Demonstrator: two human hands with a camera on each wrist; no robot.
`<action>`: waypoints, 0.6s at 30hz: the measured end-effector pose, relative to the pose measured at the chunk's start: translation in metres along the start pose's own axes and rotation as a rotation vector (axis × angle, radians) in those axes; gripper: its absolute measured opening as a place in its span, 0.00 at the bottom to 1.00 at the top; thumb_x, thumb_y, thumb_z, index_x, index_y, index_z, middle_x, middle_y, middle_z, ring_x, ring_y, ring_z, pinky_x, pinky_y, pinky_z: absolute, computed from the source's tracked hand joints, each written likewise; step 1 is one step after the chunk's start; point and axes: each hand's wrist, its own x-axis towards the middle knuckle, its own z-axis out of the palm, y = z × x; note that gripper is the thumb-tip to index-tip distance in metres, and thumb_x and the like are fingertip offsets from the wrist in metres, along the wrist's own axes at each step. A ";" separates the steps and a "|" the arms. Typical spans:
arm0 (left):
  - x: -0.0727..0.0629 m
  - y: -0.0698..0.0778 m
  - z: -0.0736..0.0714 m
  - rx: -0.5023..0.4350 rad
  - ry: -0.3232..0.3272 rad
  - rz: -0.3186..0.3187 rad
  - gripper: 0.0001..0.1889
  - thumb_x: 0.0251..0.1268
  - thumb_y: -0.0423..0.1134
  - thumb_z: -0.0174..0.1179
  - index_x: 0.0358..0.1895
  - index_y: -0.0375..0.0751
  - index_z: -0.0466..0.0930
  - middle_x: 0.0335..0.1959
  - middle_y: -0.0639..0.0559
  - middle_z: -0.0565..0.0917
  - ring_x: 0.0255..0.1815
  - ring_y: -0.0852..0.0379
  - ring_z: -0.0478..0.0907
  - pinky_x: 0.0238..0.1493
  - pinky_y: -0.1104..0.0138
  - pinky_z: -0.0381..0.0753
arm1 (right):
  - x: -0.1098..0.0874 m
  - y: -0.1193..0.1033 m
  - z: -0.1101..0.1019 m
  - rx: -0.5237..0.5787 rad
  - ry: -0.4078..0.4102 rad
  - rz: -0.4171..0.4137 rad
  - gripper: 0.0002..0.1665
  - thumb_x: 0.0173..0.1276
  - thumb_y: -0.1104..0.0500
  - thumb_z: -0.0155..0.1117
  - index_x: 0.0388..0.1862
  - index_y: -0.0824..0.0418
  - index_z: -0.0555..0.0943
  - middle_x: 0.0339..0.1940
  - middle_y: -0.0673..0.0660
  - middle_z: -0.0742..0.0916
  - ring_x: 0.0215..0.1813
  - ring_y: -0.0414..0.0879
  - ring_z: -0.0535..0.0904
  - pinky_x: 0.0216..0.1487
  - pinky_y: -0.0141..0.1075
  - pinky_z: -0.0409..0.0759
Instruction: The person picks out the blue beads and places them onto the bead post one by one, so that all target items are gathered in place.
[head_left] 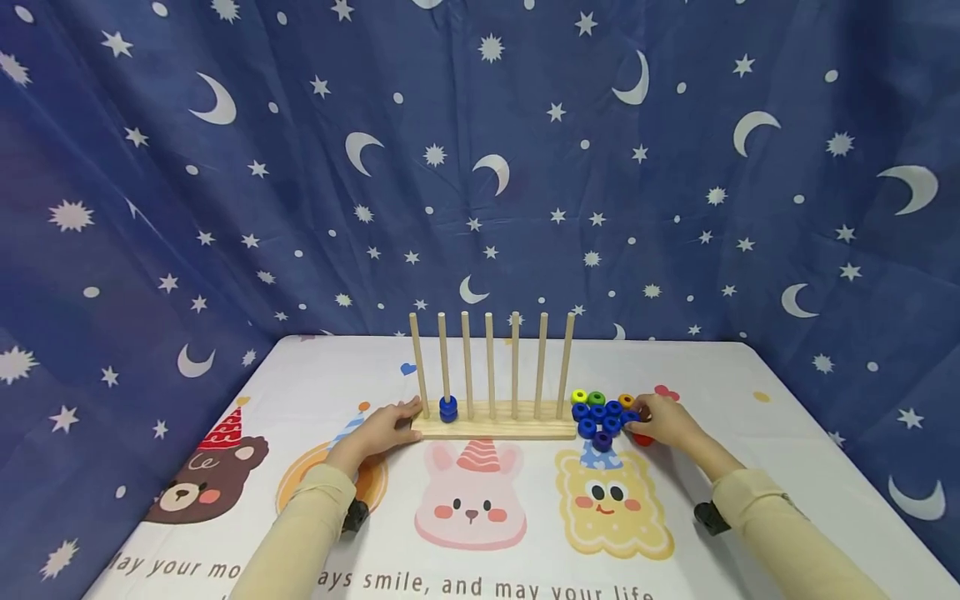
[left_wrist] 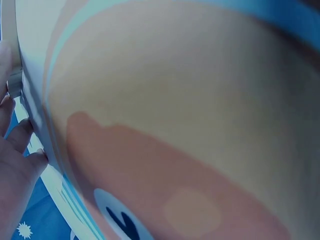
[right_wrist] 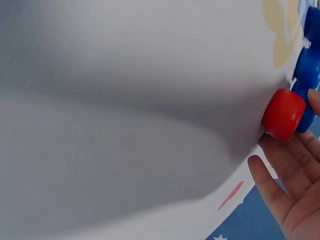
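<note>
A wooden peg rack (head_left: pixel 493 429) with several upright pegs stands on the table. Two blue beads (head_left: pixel 448 409) are stacked on its second peg from the left. My left hand (head_left: pixel 381 429) holds the rack's left end, thumb at the front and fingers behind. In the left wrist view, the left fingers (left_wrist: pixel 17 137) show only at the edge. Right of the rack lies a cluster of mostly blue beads (head_left: pixel 597 412). My right hand (head_left: pixel 667 421) pinches a blue bead (head_left: pixel 628 418) at its right side. Beside these fingers sits a red bead (right_wrist: pixel 284 115), partly covered in the head view.
Yellow (head_left: pixel 579 397), green (head_left: pixel 596 398) and orange beads (head_left: pixel 626 402) lie along the cluster's back, and a dark purple bead (head_left: pixel 602 441) at its front. A printed cloth (head_left: pixel 600 575) covers the table. Behind hangs a blue star-and-moon curtain (head_left: pixel 420 183).
</note>
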 end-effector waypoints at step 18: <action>0.001 0.002 -0.002 0.010 -0.008 0.002 0.32 0.63 0.39 0.61 0.66 0.27 0.63 0.70 0.33 0.60 0.70 0.29 0.55 0.71 0.43 0.54 | -0.004 -0.005 -0.013 0.023 0.036 -0.085 0.15 0.55 0.63 0.69 0.36 0.73 0.79 0.27 0.60 0.85 0.31 0.48 0.80 0.35 0.42 0.83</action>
